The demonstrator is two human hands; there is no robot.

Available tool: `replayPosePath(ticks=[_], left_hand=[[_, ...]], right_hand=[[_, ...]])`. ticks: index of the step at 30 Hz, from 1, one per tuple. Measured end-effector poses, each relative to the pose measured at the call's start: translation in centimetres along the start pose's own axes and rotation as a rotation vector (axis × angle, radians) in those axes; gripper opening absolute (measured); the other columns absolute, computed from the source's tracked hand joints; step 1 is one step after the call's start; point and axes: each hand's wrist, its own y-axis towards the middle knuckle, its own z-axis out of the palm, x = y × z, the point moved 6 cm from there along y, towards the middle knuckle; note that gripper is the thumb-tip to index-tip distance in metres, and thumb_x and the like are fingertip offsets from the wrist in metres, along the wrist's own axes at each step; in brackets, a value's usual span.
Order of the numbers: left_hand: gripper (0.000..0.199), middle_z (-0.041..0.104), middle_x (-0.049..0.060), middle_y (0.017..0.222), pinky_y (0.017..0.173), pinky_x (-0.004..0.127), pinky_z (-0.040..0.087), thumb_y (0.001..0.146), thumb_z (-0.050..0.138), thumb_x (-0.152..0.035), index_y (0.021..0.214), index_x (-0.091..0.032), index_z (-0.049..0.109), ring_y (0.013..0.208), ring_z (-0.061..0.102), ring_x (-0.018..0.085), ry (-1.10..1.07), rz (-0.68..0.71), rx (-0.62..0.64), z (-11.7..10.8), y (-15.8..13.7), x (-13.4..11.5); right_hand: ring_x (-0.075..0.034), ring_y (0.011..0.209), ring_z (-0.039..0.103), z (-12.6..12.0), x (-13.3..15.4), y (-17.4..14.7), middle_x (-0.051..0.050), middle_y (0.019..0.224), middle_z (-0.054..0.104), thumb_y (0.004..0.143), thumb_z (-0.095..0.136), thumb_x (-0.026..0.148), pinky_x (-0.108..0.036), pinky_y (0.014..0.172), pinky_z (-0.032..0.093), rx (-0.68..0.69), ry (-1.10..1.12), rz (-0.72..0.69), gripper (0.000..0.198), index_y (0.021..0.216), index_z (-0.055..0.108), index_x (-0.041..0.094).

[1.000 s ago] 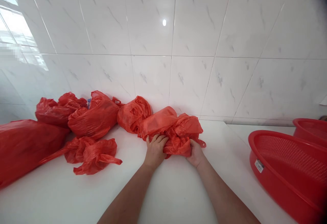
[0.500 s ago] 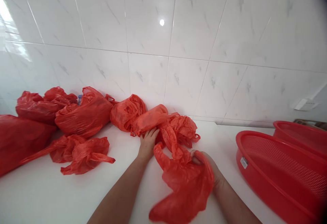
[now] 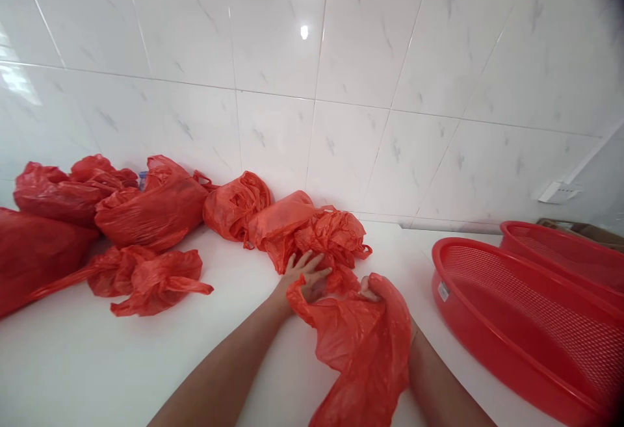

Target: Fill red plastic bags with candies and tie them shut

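In the head view, a loose red plastic bag [image 3: 363, 342] hangs crumpled from my right hand [image 3: 371, 290]. The fingers of that hand are closed on its upper edge, and the bag covers most of the palm. My left hand [image 3: 305, 274] has its fingers spread against a crumpled red bag [image 3: 334, 235] by the wall. Part of the loose bag overlaps the left palm. Just left of the crumpled bag lies a filled red bag [image 3: 280, 216], with a rounder bundled red bag [image 3: 238, 205] beside it.
At the left, several filled red bags [image 3: 151, 209] line the tiled wall [image 3: 273, 128], with a knotted red bag [image 3: 151, 277] in front. Two red plastic baskets [image 3: 441, 264] stand on the white tabletop [image 3: 214, 349] at the right. A socket box [image 3: 558, 192] is on the wall.
My left hand has moved right from the filled bag to the crumpled one, its fingers spreading. The right hand still grips the loose bag, raised slightly. The camera view has shifted a little.
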Motion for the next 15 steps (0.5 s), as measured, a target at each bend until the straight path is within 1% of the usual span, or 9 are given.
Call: replayPosePath(ticks=[2, 3, 5, 8, 10, 11, 12, 13, 15], left_hand=[[0.052, 0.042, 0.005, 0.141, 0.104, 0.059, 0.019, 0.079, 0.058, -0.041, 0.13, -0.037, 0.047, 0.131, 0.03, 0.034, -0.019, -0.118, 0.018, 1.3, 0.8, 1.5], [0.052, 0.043, 0.007, 0.139, 0.103, 0.059, 0.021, 0.08, 0.057, -0.041, 0.131, -0.035, 0.046, 0.13, 0.03, 0.035, -0.029, -0.169, 0.009, 1.6, 1.2, 2.2], [0.05, 0.046, 0.008, 0.136, 0.101, 0.057, 0.025, 0.081, 0.055, -0.036, 0.13, -0.032, 0.047, 0.129, 0.032, 0.034, -0.045, -0.231, -0.02, 1.4, 1.8, 3.1], [0.036, 0.05, 0.007, 0.131, 0.102, 0.052, 0.028, 0.084, 0.049, -0.027, 0.119, -0.028, 0.058, 0.125, 0.037, 0.03, -0.073, -0.232, -0.113, -0.3, 1.9, 2.9], [0.028, 0.056, 0.009, 0.12, 0.098, 0.046, 0.033, 0.086, 0.046, -0.029, 0.108, -0.024, 0.063, 0.115, 0.046, 0.026, -0.176, -0.218, -0.211, -1.9, 1.0, 2.1], [0.028, 0.059, 0.009, 0.112, 0.094, 0.043, 0.038, 0.087, 0.045, -0.034, 0.104, -0.022, 0.064, 0.107, 0.051, 0.024, -0.276, -0.224, -0.249, -2.5, 0.3, 1.7], [0.031, 0.061, 0.009, 0.104, 0.088, 0.038, 0.042, 0.087, 0.044, -0.039, 0.102, -0.02, 0.064, 0.098, 0.054, 0.022, -0.409, -0.235, -0.247, -2.8, -0.5, 1.4], [0.037, 0.062, 0.009, 0.098, 0.081, 0.034, 0.045, 0.087, 0.042, -0.045, 0.101, -0.018, 0.063, 0.089, 0.056, 0.02, -0.562, -0.256, -0.203, -2.6, -1.4, 1.0], [0.047, 0.062, 0.007, 0.091, 0.069, 0.028, 0.046, 0.085, 0.041, -0.054, 0.102, -0.016, 0.062, 0.075, 0.056, 0.016, -0.848, -0.294, -0.021, -1.6, -3.1, 0.0]], right_hand=[[-0.011, 0.042, 0.035, 0.4, -0.2, -0.4, 0.004, 0.046, 0.038, 0.063, 0.064, 0.037, -0.028, 0.043, 0.033, 0.051, 0.049, 0.031, 0.027, 0.055, 0.043, 0.023], [-0.011, 0.042, 0.034, 0.5, -0.2, -0.6, 0.004, 0.045, 0.036, 0.063, 0.064, 0.037, -0.028, 0.042, 0.032, 0.063, 0.075, 0.035, 0.028, 0.054, 0.042, 0.023], [-0.012, 0.042, 0.033, 0.4, -0.2, -0.9, 0.004, 0.044, 0.035, 0.061, 0.064, 0.035, -0.028, 0.042, 0.032, 0.042, 0.127, 0.01, 0.026, 0.054, 0.041, 0.023], [-0.013, 0.045, 0.036, 0.2, -0.1, -1.0, 0.003, 0.047, 0.04, 0.063, 0.061, 0.035, -0.03, 0.046, 0.036, 0.004, 0.121, -0.012, 0.023, 0.055, 0.043, 0.024], [-0.014, 0.047, 0.038, 0.1, -0.2, -0.8, 0.002, 0.049, 0.042, 0.065, 0.057, 0.036, -0.031, 0.05, 0.038, -0.004, 0.034, 0.015, 0.024, 0.053, 0.041, 0.024], [-0.015, 0.048, 0.039, 0.1, -0.2, -0.7, 0.001, 0.049, 0.043, 0.066, 0.056, 0.036, -0.031, 0.051, 0.039, -0.008, -0.025, 0.039, 0.026, 0.051, 0.039, 0.024], [-0.015, 0.048, 0.04, 0.0, -0.2, -0.4, 0.001, 0.048, 0.042, 0.066, 0.055, 0.036, -0.031, 0.051, 0.039, -0.015, -0.076, 0.057, 0.028, 0.048, 0.037, 0.023], [-0.015, 0.048, 0.04, 0.0, -0.2, -0.2, 0.001, 0.046, 0.041, 0.066, 0.054, 0.035, -0.031, 0.051, 0.039, -0.019, -0.114, 0.071, 0.029, 0.046, 0.036, 0.023], [-0.015, 0.048, 0.04, 0.0, -0.2, 0.1, 0.001, 0.045, 0.04, 0.063, 0.055, 0.032, -0.031, 0.052, 0.039, -0.013, -0.145, 0.087, 0.03, 0.043, 0.035, 0.023]])
